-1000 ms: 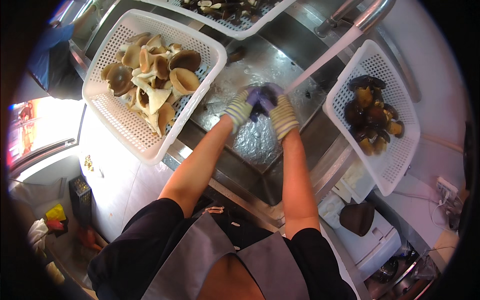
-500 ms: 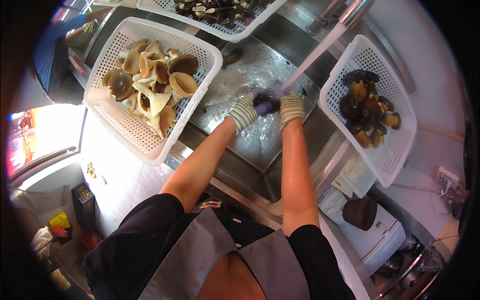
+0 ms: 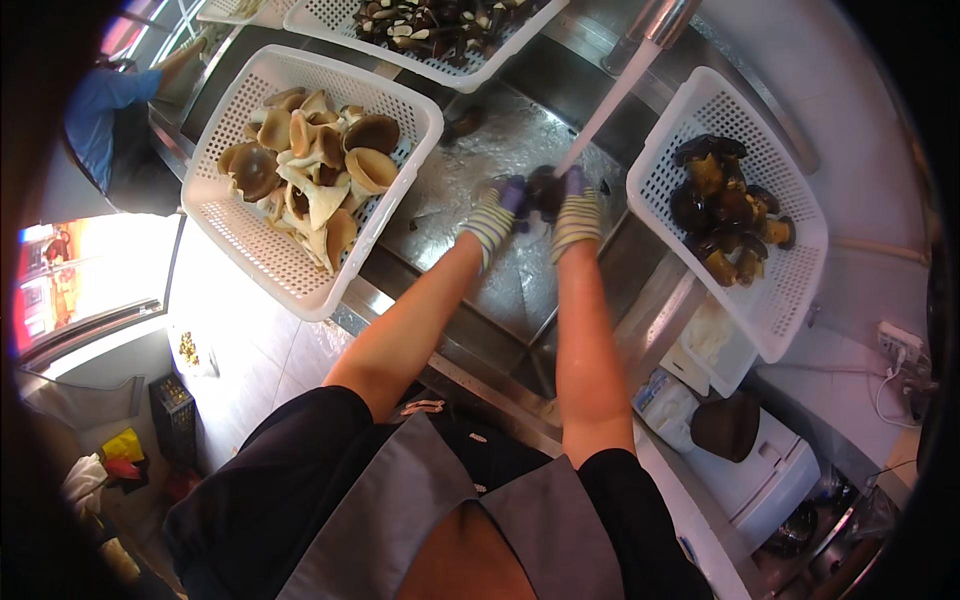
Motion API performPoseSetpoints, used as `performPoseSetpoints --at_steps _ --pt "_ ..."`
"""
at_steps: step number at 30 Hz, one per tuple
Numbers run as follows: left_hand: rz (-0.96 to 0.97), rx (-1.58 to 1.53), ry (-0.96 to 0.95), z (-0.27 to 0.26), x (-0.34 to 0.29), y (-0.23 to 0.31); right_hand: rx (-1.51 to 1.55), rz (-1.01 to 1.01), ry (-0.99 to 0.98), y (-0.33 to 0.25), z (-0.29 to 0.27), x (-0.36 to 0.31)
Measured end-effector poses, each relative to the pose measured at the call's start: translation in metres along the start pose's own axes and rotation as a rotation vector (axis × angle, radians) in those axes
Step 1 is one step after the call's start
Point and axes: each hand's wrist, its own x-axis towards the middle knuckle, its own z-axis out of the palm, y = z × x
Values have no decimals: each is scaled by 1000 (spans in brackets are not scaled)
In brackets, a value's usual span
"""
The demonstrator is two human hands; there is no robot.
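Note:
Over the metal sink (image 3: pixel 470 350), my left hand (image 3: pixel 490 222) and my right hand (image 3: pixel 576 215) wear striped gloves with purple fingers. Between them they grip a dark, wet mushroom (image 3: pixel 544 186), one hand on each side. A stream of water (image 3: pixel 612 105) from the faucet (image 3: pixel 670 20) falls onto it. Fingers and splashing water partly hide its shape. Another dark mushroom piece (image 3: pixel 462 122) lies in the sink beyond my left hand, beside the basket.
A white basket (image 3: pixel 312 305) of pale brown mushrooms (image 3: pixel 310 165) stands left. On the right, another white basket (image 3: pixel 775 335) holds dark mushrooms (image 3: pixel 730 205). A third basket (image 3: pixel 468 82) with dark pieces is at the back. A person in blue (image 3: pixel 105 125) works at far left.
My hands have drawn slightly apart around the dark mushroom, which now shows more plainly under the water. The person at far left has shifted, with an arm reaching out.

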Motion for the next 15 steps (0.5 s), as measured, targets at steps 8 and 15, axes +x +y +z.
performPoseSetpoints --at_steps 8,15 --pt "666 850 197 -36 14 -26 -1295 -521 -193 -27 -8 -38" --pt "225 36 120 -16 12 7 -723 -279 -266 -23 -1 -28"
